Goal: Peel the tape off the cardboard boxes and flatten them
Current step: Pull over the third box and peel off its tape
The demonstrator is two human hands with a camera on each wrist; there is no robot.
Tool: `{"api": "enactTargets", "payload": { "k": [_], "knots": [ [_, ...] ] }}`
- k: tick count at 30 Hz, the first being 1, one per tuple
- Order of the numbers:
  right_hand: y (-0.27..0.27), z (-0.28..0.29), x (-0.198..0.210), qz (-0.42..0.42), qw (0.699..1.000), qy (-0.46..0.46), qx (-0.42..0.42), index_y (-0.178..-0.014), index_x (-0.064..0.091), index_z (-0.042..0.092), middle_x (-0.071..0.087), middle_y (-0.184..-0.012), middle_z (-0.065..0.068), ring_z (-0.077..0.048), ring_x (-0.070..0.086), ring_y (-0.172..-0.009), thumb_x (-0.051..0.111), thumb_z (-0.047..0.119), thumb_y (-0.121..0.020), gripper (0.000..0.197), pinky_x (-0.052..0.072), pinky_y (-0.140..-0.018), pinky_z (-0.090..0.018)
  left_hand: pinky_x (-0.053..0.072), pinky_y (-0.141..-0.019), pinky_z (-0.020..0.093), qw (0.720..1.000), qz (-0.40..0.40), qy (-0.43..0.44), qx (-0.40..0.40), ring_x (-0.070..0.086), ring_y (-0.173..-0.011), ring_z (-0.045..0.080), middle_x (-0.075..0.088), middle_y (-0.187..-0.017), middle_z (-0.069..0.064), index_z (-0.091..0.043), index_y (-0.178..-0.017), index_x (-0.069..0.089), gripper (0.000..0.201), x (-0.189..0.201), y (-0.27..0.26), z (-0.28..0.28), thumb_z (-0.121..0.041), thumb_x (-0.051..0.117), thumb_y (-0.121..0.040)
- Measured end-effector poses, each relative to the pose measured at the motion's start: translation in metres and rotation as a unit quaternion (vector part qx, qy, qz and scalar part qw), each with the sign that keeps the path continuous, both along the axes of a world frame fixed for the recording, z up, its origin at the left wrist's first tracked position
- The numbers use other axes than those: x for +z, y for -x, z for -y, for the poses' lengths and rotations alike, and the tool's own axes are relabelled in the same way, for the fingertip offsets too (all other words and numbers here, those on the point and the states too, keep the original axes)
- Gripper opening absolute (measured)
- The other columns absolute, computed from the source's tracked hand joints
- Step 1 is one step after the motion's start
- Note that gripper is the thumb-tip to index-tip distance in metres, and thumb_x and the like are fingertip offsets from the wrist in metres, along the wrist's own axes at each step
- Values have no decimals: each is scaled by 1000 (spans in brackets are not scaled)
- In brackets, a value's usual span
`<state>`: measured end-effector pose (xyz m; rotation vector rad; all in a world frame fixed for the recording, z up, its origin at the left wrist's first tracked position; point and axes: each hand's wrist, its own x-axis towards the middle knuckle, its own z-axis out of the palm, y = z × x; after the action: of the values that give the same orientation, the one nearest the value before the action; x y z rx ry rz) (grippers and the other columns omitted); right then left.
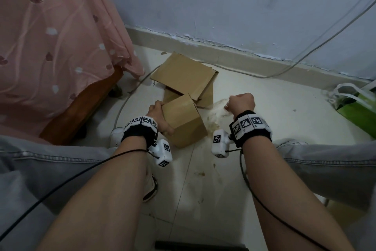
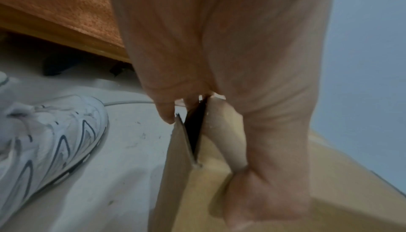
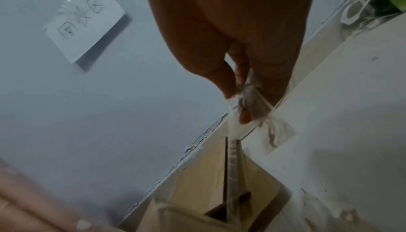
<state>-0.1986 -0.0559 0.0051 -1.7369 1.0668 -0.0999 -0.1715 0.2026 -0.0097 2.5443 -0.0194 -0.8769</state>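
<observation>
A small brown cardboard box is held tilted above the floor, one end seam gaping open. A strip of clear tape, crumpled at its upper end, stretches taut from the box. Behind it, flattened cardboard lies on the floor near the wall.

The pale floor, smudged with brownish stains between the person's knees, carries a heap of flattened cardboard near the skirting board, lying partly under the corner of an upright cardboard box in front of it; whether that box's base touches the floor cannot be told. A white cable trails along the floor by the wall, a green bag with white handles sits at the right edge, and a wooden bed frame under a pink spotted sheet stands at the left. Two white trainers are planted on it, one just beside the box.
</observation>
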Motion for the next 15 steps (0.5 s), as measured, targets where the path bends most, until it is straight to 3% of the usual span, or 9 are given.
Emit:
{"api": "enactTargets", "payload": {
  "k": [2,4,5,6,8,10,13,15],
  "knots": [
    [3,1,2,13,1000,-7,-7,-80,62,-1,64,-71,-13,-30,68,-62,52,0,-84,11,53,-54,-26,50,-92,48,1000,-3,-11,-8,47,-119,36,34,-136,11,-24,-143,21,109,2,-2,-4,-18,88,-57],
    [5,-3,6,31,999,-31,0,-97,57,12,65,-87,-14,-27,69,-65,55,6,-79,19,59,-59,-32,49,-94,53,999,-7,-30,-21,46,-120,40,34,-138,13,-33,-147,12,121,4,-2,-5,-19,89,-55],
    [4,-5,6,37,997,-64,11,-97,50,20,63,-87,-14,-27,67,-65,55,7,-75,25,59,-61,-36,47,-95,55,999,-8,-44,-27,45,-122,42,33,-138,15,-40,-148,5,128,5,-2,-4,-20,89,-55],
    [2,-9,9,54,991,-124,12,-92,45,23,60,-81,-14,-26,62,-61,52,5,-74,26,56,-57,-36,45,-97,57,997,-3,-62,-35,41,-125,43,33,-138,16,-47,-147,-3,133,4,-2,-3,-21,90,-54],
    [-3,-19,21,53,982,-178,33,-88,52,11,53,-60,-11,-21,47,-50,40,-7,-81,23,44,-49,-27,38,-102,61,995,15,-88,-50,30,-133,41,29,-140,17,-53,-143,-8,137,4,-1,-3,-28,90,-49],
    [-9,-26,33,50,969,-237,51,-82,58,-5,48,-44,-8,-18,43,-41,37,-14,-90,24,41,-46,-24,28,-107,64,992,26,-101,-77,20,-139,38,21,-148,15,-46,-144,-2,134,7,-1,1,-43,88,-44],
    [-12,-37,42,71,959,-254,103,-77,58,-8,49,-43,-8,-18,47,-36,42,-16,-90,22,44,-47,-28,14,-114,64,985,64,-117,-114,17,-145,31,15,-158,11,-22,-153,4,136,14,-4,19,-73,77,-51],
    [-11,-44,48,70,953,-266,127,-77,57,-6,48,-45,-8,-20,48,-39,40,-16,-91,24,45,-49,-29,9,-117,60,987,87,-80,-110,11,-148,32,7,-162,10,-18,-155,-2,138,22,-5,30,-71,78,-55]
  ]
}}
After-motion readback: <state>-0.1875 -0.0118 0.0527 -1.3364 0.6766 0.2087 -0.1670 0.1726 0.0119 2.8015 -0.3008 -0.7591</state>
